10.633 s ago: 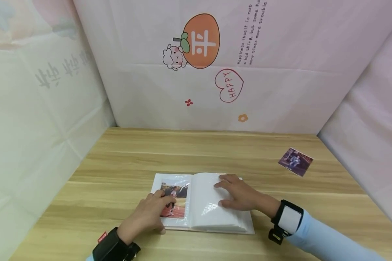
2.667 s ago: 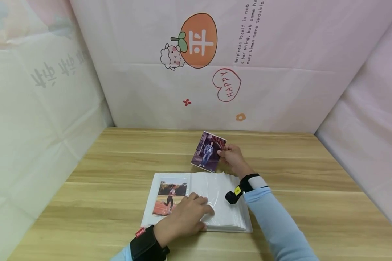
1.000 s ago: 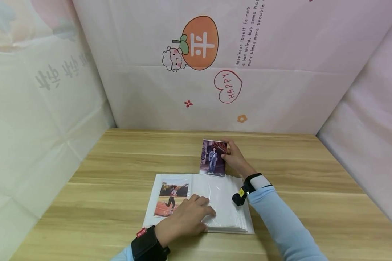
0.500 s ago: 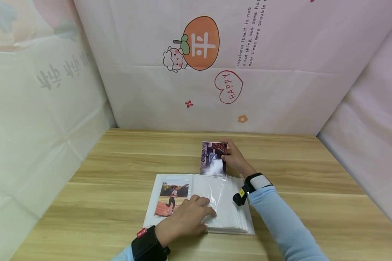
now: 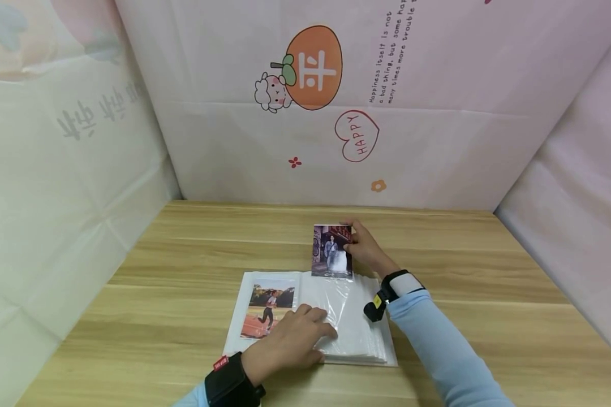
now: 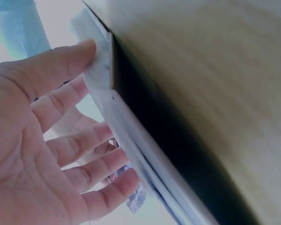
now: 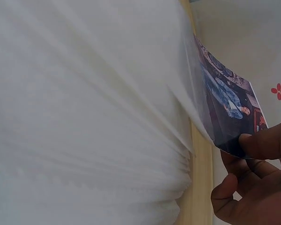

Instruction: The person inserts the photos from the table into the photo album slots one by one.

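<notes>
An open photo album (image 5: 336,333) lies near the front of the table, its left page showing a photo of a runner (image 5: 267,311). My right hand (image 5: 368,247) pinches the right edge of a second photo (image 5: 331,251), which shows a standing person in blue. That photo is upright at the back edge of the right page, and in the right wrist view its lower part (image 7: 208,93) sits behind the clear sleeve's mouth. My left hand (image 5: 292,339) rests on the right page near the spine, fingers spread; the left wrist view shows its fingertips (image 6: 126,180) touching the pages.
The wooden table (image 5: 183,271) extends around the album on all sides. A printed white cloth (image 5: 224,152) stands behind it, with more cloth at the left (image 5: 71,186) and right (image 5: 570,186).
Earlier the second photo lay at the table's back right; my right hand has brought it to the album. Over the last second it has sunk slightly toward the page. My left hand has stayed put.
</notes>
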{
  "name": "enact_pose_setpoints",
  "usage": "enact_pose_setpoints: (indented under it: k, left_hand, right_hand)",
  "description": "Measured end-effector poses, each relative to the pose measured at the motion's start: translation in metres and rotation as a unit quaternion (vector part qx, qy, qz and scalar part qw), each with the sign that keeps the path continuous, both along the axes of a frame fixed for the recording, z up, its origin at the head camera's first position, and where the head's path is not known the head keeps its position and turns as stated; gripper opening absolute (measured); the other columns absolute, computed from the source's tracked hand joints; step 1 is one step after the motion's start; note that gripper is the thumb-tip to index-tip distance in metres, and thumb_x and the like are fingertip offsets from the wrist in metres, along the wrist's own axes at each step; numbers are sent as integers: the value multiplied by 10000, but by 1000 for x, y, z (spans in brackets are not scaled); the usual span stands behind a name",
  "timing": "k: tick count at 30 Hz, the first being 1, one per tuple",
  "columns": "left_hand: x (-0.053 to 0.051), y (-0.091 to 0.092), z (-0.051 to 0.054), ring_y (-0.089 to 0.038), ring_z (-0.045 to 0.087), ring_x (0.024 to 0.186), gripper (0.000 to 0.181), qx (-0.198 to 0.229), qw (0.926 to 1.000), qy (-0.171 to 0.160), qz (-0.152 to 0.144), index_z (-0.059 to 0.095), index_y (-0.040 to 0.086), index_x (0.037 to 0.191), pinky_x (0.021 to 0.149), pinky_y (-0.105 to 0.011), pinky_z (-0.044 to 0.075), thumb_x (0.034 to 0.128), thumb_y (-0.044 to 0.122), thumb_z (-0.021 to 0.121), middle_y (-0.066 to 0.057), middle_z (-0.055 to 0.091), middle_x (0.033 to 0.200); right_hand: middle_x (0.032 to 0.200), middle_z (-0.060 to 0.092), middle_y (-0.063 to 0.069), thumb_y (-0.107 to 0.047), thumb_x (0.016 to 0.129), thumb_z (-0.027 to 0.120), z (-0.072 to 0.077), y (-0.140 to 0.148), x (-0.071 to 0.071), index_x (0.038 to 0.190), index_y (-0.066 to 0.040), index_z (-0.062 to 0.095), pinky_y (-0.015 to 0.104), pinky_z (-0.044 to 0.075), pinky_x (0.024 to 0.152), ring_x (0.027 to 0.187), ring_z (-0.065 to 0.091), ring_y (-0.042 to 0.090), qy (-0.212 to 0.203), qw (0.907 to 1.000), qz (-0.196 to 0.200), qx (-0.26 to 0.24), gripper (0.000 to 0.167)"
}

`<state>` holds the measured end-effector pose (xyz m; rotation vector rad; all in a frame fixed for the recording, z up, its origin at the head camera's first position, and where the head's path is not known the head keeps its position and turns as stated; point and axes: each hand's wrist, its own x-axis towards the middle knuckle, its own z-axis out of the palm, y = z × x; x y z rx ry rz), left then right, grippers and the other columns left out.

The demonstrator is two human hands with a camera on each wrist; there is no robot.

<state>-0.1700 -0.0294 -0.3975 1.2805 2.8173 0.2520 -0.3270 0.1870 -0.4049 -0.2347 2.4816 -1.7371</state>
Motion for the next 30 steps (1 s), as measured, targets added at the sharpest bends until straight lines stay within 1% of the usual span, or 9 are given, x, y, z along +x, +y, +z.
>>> enact_pose_setpoints:
  k: [4, 8, 14, 18, 20, 23, 25, 30]
  left_hand:
    - [0, 0, 0, -187, 477, 1077, 388, -5, 10000, -23, -4, 665, 293, 1095, 774, -326, 451, 722, 337, 760, -2, 531, 1224]
    - [0, 0, 0, -181, 480, 1061, 383, -16, 10000, 45, -24, 666, 296, 1087, 756, -309, 449, 719, 342, 761, 3, 536, 1209]
    - [0, 0, 0, -182, 482, 1056, 385, 9, 10000, 40, -47, 668, 290, 1088, 753, -310, 450, 719, 338, 763, 0, 536, 1203]
    - [-1, 1, 1, -185, 478, 1062, 389, -15, 10000, 12, -40, 666, 288, 1096, 761, -319, 453, 722, 337, 761, -3, 532, 1213]
    - [-2, 1, 1, -184, 476, 1064, 390, -25, 10000, 13, -41, 665, 289, 1098, 762, -319, 453, 722, 337, 760, -2, 531, 1216]
    - [-2, 2, 1, -183, 474, 1065, 390, -38, 10000, 18, -34, 665, 292, 1098, 762, -319, 452, 722, 339, 759, 1, 529, 1216]
    - [-1, 2, 1, -183, 474, 1067, 390, -46, 10000, -9, -21, 665, 294, 1096, 763, -321, 452, 721, 342, 760, 3, 529, 1216]
    - [-1, 2, -1, -182, 469, 1072, 389, -32, 9999, -98, 9, 665, 295, 1095, 765, -324, 448, 721, 340, 762, 9, 528, 1213]
  right_hand:
    - [1021, 576, 300, 189, 857, 425, 0, 1, -1, 1355, -47, 330, 271, 475, 622, 873, 600, 311, 67, 10000, 21, 61, 560]
    - [984, 587, 292, 192, 850, 436, -1, 2, -1, 1340, -43, 330, 285, 473, 620, 844, 602, 301, 102, 9998, 80, 171, 553]
    - [997, 596, 293, 187, 847, 463, -1, 4, 0, 1301, -27, 349, 347, 504, 677, 862, 612, 326, -36, 9994, 316, 145, 514]
    - [968, 608, 265, 173, 839, 488, 0, 7, 2, 1292, -20, 362, 368, 498, 717, 867, 611, 331, -129, 9984, 459, 296, 508]
    - [941, 614, 241, 164, 834, 503, 1, 7, 4, 1287, -36, 379, 368, 492, 724, 855, 609, 320, -206, 9980, 429, 411, 511]
    - [915, 619, 210, 153, 833, 508, 0, 9, 6, 1285, -50, 388, 360, 490, 712, 830, 610, 291, -252, 9972, 428, 566, 510]
    - [905, 622, 192, 145, 832, 516, -1, 10, 6, 1275, -78, 406, 353, 491, 684, 812, 609, 278, -374, 9970, 417, 536, 508]
    - [878, 623, 173, 142, 826, 520, -5, 11, 9, 1257, -79, 421, 323, 467, 584, 750, 591, 251, -476, 9955, 623, 539, 494]
